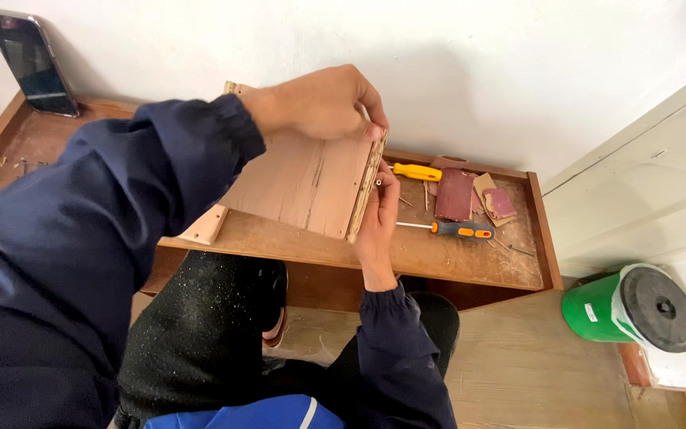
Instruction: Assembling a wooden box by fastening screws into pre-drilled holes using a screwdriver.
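A flat wooden board [303, 183] stands tilted on the brown desk [454, 258], its rough plywood edge turned to the right. My left hand [323, 103] grips the board's top right corner from above. My right hand [376, 226] presses against the board's right edge, fingers pointing up along it. Whether the right hand holds something small there is hidden. Both arms wear dark blue sleeves.
On the desk right of the board lie two orange-handled screwdrivers [416, 171] [460, 230] and several sheets of reddish sandpaper [456, 195]. A phone [32, 62] leans against the wall at far left. A small wood piece [204, 226] sits by the board. A green drum [633, 306] lies on the floor.
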